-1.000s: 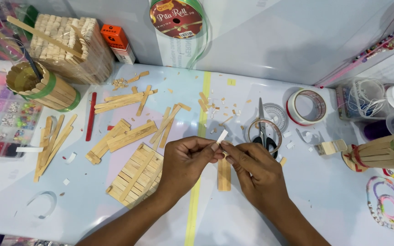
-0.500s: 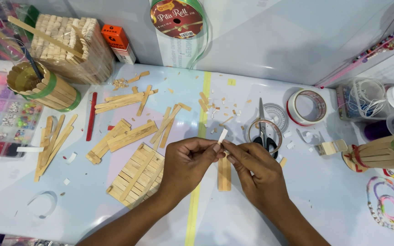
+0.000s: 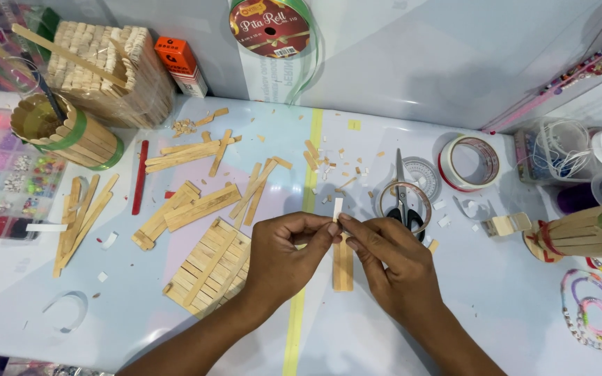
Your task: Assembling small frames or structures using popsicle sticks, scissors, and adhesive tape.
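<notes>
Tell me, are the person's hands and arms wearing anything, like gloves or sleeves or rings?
No gloves. Both the left hand and the right hand are bare, with short plain nails. No rings, watch or bracelets show. The forearms are bare too, with no sleeves reaching into the picture.

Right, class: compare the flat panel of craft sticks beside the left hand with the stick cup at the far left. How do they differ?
The stick panel lies flat on the table; the stick cup stands as a round container. The panel is bare wood; the cup wears a green band. The panel carries a stick laid diagonally across it; the cup holds a dark rod inside. Both are built from pale wooden craft sticks set side by side.
</notes>
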